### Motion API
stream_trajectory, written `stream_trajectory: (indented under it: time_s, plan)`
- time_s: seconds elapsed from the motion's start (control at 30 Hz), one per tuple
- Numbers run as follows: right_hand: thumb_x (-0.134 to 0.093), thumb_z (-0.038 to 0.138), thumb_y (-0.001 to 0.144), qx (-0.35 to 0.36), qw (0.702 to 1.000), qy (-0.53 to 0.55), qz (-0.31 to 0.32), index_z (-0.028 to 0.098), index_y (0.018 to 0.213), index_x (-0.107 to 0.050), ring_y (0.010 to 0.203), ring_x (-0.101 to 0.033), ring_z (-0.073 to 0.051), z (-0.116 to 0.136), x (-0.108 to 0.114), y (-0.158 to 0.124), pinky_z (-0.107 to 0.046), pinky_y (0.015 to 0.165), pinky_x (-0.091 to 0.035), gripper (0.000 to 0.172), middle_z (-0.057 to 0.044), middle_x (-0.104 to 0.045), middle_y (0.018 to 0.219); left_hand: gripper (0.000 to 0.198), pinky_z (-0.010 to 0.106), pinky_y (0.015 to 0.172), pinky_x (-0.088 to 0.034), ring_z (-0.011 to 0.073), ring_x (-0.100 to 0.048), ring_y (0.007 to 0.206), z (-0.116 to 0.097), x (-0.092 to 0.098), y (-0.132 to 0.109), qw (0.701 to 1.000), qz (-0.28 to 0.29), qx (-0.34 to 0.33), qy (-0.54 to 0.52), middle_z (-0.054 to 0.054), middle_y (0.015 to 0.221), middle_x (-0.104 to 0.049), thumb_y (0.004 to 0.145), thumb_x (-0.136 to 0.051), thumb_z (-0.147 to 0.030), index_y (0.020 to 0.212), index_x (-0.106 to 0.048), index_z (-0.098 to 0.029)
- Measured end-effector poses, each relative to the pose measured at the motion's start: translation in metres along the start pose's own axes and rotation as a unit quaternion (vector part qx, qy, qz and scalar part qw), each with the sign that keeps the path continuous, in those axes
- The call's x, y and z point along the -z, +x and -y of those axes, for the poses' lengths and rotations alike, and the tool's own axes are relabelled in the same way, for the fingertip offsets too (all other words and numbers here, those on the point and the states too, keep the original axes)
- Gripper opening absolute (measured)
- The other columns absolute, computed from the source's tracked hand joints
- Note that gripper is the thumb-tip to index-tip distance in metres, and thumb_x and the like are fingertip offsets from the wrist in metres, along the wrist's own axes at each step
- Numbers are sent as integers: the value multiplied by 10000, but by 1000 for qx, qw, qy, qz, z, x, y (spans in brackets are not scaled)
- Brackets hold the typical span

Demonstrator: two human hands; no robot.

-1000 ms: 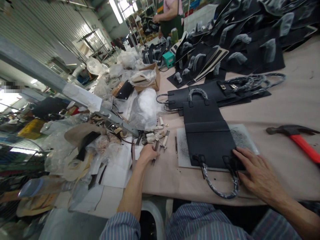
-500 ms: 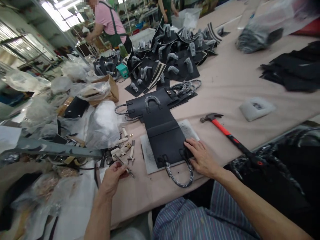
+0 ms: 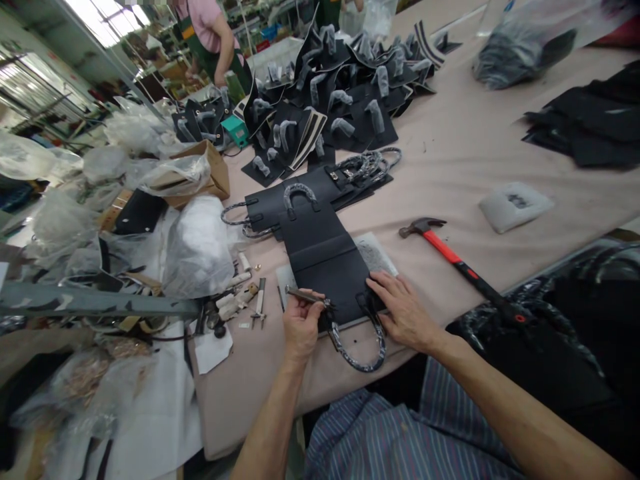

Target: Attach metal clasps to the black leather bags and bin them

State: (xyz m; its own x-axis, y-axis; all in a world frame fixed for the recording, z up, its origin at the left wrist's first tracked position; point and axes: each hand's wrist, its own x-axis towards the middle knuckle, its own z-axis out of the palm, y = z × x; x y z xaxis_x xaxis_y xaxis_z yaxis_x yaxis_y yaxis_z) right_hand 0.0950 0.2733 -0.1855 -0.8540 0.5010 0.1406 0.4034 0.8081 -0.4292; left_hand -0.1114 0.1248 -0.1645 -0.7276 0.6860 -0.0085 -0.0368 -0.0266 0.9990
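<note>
On the table (image 3: 460, 153), a black bag panel (image 3: 320, 257) lies by the near edge, over a grey slab (image 3: 375, 253). Rightward, a hammer (image 3: 440, 247) crosses that edge. The right hand (image 3: 406, 313), thumb and fingers spread, rests at the panel's near right corner; the left hand (image 3: 302, 328) pinches a slim metal tool (image 3: 306, 295) above the near left.

Teal box (image 3: 235, 131), cardboard box (image 3: 219, 175), upper left; plastic bag with dark contents (image 3: 510, 63), upper right; grey bar (image 3: 100, 300), left edge
</note>
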Motion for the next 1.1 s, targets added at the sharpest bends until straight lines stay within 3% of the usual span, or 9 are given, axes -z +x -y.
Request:
stream_trajectory:
  time_s: [0.33,0.77,0.9,1.1]
  plan:
    - [-530,187,797,-3,1000,4,-1,174,1534,-383,1514,-270,-315,0,0,1,-544,1244,-214,751,-118,-351,1619,235,334,853,-607,200,-748,886,4,-1,-12,997,1,-27,74,65,964,-749,849,-736,-333,982,-615,-180]
    - [-533,180,790,2,1000,0,-14,147,1520,-410,1515,-267,-302,1,0,0,-543,1246,-226,741,-134,-369,1606,203,353,881,-610,207,-755,909,10,-6,-15,996,17,-65,59,59,967,-747,885,-710,-309,1013,-624,-177]
    - [-532,182,799,1,1000,-2,-13,136,1515,-420,1513,-272,-306,1,1,1,-546,1245,-234,726,-143,-368,1606,147,342,858,-611,198,-751,898,9,-7,-16,988,25,-109,106,55,968,-747,909,-674,-269,1018,-630,-181]
    - [-530,175,789,-1,1000,1,-14,124,1506,-434,1510,-272,-304,2,2,1,-541,1245,-234,725,-140,-377,1600,94,372,914,-585,207,-722,953,18,-8,-16,943,28,-233,234,63,974,-737,940,-620,-199,1032,-637,-183]
